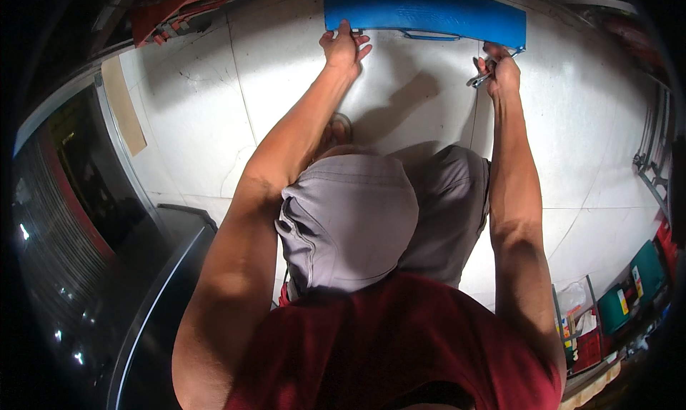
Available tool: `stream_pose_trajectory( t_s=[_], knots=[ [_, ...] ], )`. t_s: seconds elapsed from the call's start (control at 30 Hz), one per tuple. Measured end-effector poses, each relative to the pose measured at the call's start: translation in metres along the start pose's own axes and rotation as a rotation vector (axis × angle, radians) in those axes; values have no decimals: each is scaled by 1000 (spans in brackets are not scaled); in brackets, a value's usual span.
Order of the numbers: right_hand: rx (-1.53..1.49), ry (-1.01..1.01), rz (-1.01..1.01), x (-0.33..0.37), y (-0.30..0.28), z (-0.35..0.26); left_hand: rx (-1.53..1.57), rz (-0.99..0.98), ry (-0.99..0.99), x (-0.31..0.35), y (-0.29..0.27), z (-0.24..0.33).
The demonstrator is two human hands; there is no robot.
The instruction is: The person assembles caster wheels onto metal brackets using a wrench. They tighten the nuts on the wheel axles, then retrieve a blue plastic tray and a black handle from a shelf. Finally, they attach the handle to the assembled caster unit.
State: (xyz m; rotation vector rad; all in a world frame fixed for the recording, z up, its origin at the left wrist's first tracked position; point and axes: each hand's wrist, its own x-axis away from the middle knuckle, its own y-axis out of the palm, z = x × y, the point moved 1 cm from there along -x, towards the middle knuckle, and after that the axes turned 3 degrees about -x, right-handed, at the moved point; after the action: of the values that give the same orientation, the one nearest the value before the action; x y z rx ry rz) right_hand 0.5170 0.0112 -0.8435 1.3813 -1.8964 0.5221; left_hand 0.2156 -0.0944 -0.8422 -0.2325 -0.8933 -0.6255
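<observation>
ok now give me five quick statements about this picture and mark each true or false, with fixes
1. The left hand is at the near edge of the blue case. True.
2. The silvery metal tool is in the left hand. False: the right hand holds the silvery metal tool.
3. A tan strip lies toward the left side of the picture. True.
4. The green cases stand at the upper left. False: the green cases are at the lower right.
5. The person wears grey trousers and a dark red shirt. True.
</observation>
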Motion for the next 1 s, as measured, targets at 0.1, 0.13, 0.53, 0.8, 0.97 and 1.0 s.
stream_pose_trajectory(
  t_s=[0.1,0.13,0.53,0.8,0.97,1.0],
  knots=[
    [4,1,18,-7,3,-7,21,14,41,-6,11,-1],
    [31,-17,21,-9,7,-13,-9,23,66,-3,14,1],
    [353,-541,-363,-47,50,-108,-747,-123,1149,-8,22,77],
    [1233,-478,-120,22,-25,-18,-1216,-88,1464,-30,16,75],
    [1324,-422,-326,47,-51,39,-1352,-148,1124,-13,6,68],
    [1345,-435,-295,49,-54,47,-1342,-136,1134,-9,5,66]
  ],
)
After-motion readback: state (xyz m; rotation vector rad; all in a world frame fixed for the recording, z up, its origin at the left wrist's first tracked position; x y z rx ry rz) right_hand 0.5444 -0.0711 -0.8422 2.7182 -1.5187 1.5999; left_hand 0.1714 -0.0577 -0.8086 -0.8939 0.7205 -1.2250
